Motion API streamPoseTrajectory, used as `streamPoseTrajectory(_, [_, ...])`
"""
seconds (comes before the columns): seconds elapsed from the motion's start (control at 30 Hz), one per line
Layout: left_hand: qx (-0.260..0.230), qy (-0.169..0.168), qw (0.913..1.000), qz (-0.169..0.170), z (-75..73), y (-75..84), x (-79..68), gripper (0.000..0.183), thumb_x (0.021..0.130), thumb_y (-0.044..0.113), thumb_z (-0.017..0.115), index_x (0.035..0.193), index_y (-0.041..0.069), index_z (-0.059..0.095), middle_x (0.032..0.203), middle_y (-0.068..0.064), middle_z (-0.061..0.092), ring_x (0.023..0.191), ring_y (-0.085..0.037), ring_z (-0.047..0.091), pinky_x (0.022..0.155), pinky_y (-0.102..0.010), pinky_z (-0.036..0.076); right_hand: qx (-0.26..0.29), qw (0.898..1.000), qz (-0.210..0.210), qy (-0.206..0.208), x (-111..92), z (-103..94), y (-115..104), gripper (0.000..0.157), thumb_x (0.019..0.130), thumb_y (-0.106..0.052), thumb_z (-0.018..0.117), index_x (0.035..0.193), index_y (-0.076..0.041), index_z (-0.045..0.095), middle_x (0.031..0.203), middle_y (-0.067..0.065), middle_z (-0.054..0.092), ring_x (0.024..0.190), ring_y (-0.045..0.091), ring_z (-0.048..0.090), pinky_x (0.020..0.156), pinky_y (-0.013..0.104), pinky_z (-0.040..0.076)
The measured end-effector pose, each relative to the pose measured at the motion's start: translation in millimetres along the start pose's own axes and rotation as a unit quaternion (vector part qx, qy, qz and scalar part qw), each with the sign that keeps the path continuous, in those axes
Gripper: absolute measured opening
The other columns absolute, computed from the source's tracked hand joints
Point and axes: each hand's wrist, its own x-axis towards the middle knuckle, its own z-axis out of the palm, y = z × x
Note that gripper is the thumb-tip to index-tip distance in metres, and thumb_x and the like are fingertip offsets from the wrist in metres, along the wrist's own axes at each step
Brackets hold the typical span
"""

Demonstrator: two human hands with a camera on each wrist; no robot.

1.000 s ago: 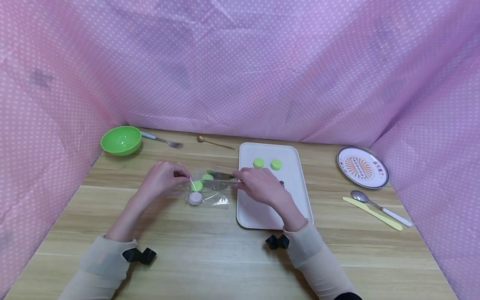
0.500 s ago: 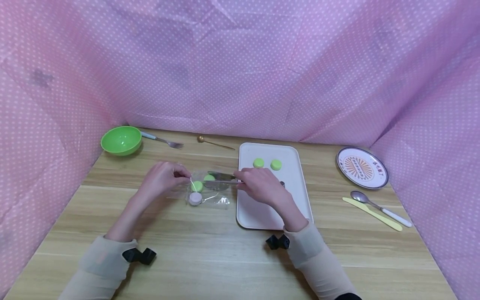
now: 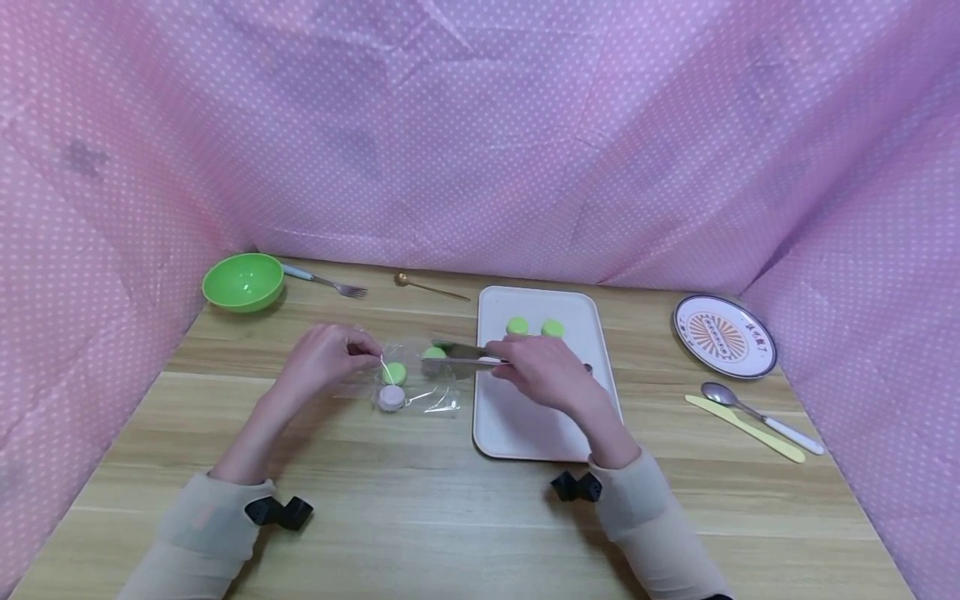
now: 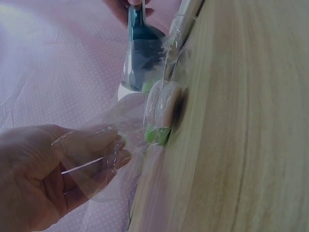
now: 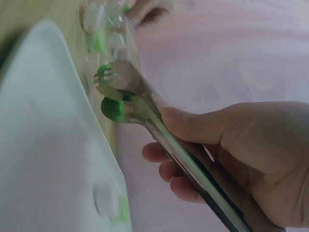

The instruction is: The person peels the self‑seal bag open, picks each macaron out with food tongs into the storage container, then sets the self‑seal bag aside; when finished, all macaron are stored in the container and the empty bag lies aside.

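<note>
My left hand [image 3: 326, 358] pinches the edge of a clear plastic bag [image 3: 431, 402] on the wooden table. Inside the bag lie a green macaron [image 3: 393, 374] and a pale lilac macaron [image 3: 391, 398]. My right hand [image 3: 543, 371] holds metal tongs [image 5: 181, 162], thumb on one arm and fingers around the other. Their tips reach the right part of the bag, with another green macaron [image 3: 433, 355] at them; how firmly they grip it cannot be made out. In the left wrist view, the bag's film [image 4: 111, 159] drapes over the left fingers.
Beneath my right hand is a white tray [image 3: 517, 429] bearing two green macarons [image 3: 552, 327]. At the back are a green bowl [image 3: 243, 283], a fork [image 3: 330, 283] and a golden spoon [image 3: 431, 287]. Rightward lie a plate [image 3: 725, 335], a spoon [image 3: 757, 412] and a yellow knife [image 3: 746, 427].
My right hand and the tongs have shifted right, and the green macaron at their tips has moved right with them, away from the other two. My left hand stays in place.
</note>
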Motion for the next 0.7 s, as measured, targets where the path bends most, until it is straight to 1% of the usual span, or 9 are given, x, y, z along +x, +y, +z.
streamPoseTrajectory(0.07, [0.001, 0.000, 1.0000, 0.000, 0.3, -0.1, 0.4, 0.006, 0.078, 0.023, 0.076, 0.084, 0.024, 0.075, 0.081, 0.006, 0.073, 0.074, -0.009, 0.064, 0.070, -0.032, 0.049, 0.005, 1.000, 0.010, 0.012, -10.6, -5.4, 11.6, 0.017, 0.089, -0.029, 0.065, 0.105, -0.025, 0.064, 0.081, -0.010, 0.060, 0.064, 0.012, 0.053, 0.052, 0.030, 0.042])
streamPoseTrajectory(0.17, [0.004, 0.001, 1.0000, 0.004, 0.8, -1.5, 0.8, 0.007, 0.078, 0.022, 0.076, 0.085, 0.023, 0.075, 0.081, 0.005, 0.073, 0.074, -0.009, 0.064, 0.070, -0.032, 0.049, 0.023, 0.999, 0.029, 0.024, -27.7, -13.8, 30.8, 0.022, 0.089, -0.028, 0.064, 0.110, -0.022, 0.064, 0.082, -0.008, 0.062, 0.068, 0.014, 0.057, 0.058, 0.033, 0.045])
streamPoseTrajectory(0.23, [0.005, 0.002, 1.0000, 0.006, 0.6, -2.3, 0.5, 0.007, 0.078, 0.022, 0.076, 0.085, 0.023, 0.075, 0.081, 0.005, 0.073, 0.074, -0.010, 0.064, 0.070, -0.033, 0.049, 0.031, 0.998, 0.038, 0.026, -39.9, -18.6, 44.3, 0.022, 0.090, -0.028, 0.064, 0.110, -0.020, 0.064, 0.078, -0.007, 0.060, 0.068, 0.012, 0.056, 0.060, 0.032, 0.046])
streamPoseTrajectory(0.3, [0.006, 0.003, 0.9999, 0.008, 0.6, -2.4, 0.1, 0.007, 0.078, 0.022, 0.076, 0.085, 0.022, 0.075, 0.081, 0.005, 0.073, 0.074, -0.010, 0.064, 0.070, -0.033, 0.049, 0.042, 0.998, 0.047, 0.026, -52.0, -21.7, 57.9, 0.018, 0.090, -0.026, 0.063, 0.107, -0.019, 0.063, 0.077, -0.007, 0.059, 0.068, 0.011, 0.054, 0.061, 0.030, 0.044])
streamPoseTrajectory(0.37, [0.005, 0.004, 0.9999, 0.009, 0.5, -2.5, -0.3, 0.007, 0.078, 0.022, 0.076, 0.085, 0.022, 0.075, 0.080, 0.005, 0.073, 0.074, -0.010, 0.064, 0.070, -0.033, 0.048, 0.042, 0.997, 0.056, 0.030, -64.5, -23.4, 70.8, 0.019, 0.090, -0.024, 0.063, 0.109, -0.018, 0.063, 0.079, -0.007, 0.061, 0.069, 0.010, 0.055, 0.063, 0.031, 0.046])
streamPoseTrajectory(0.43, [0.005, 0.006, 0.9999, 0.011, 0.7, -2.8, -0.6, 0.007, 0.078, 0.022, 0.076, 0.085, 0.022, 0.075, 0.080, 0.005, 0.073, 0.074, -0.010, 0.064, 0.069, -0.033, 0.048, 0.033, 0.996, 0.066, 0.039, -76.5, -24.4, 81.6, 0.023, 0.089, -0.023, 0.064, 0.112, -0.017, 0.063, 0.085, -0.005, 0.065, 0.074, 0.011, 0.059, 0.066, 0.034, 0.048])
streamPoseTrajectory(0.57, [0.006, 0.012, 0.9998, 0.014, 0.9, -2.7, -0.6, 0.009, 0.078, 0.021, 0.076, 0.086, 0.021, 0.075, 0.081, 0.005, 0.073, 0.075, -0.011, 0.065, 0.070, -0.033, 0.048, 0.020, 0.994, 0.095, 0.052, -96.9, -26.0, 95.1, 0.031, 0.088, -0.023, 0.066, 0.119, -0.018, 0.063, 0.096, -0.003, 0.070, 0.082, 0.017, 0.066, 0.068, 0.041, 0.051])
streamPoseTrajectory(0.67, [0.005, 0.014, 0.9998, 0.012, 1.4, -2.0, -0.4, 0.010, 0.077, 0.022, 0.077, 0.087, 0.021, 0.075, 0.082, 0.005, 0.073, 0.076, -0.012, 0.065, 0.070, -0.034, 0.048, 0.018, 0.993, 0.109, 0.050, -106.6, -26.3, 99.7, 0.031, 0.088, -0.023, 0.066, 0.118, -0.019, 0.064, 0.095, -0.003, 0.071, 0.080, 0.017, 0.066, 0.064, 0.041, 0.051])
streamPoseTrajectory(0.7, [0.006, 0.014, 0.9998, 0.012, 1.6, -1.8, -0.2, 0.010, 0.077, 0.022, 0.077, 0.087, 0.021, 0.075, 0.082, 0.005, 0.073, 0.076, -0.012, 0.065, 0.070, -0.033, 0.048, 0.017, 0.992, 0.112, 0.047, -108.7, -26.1, 100.8, 0.030, 0.088, -0.023, 0.066, 0.117, -0.020, 0.064, 0.093, -0.003, 0.071, 0.076, 0.016, 0.064, 0.062, 0.040, 0.050])
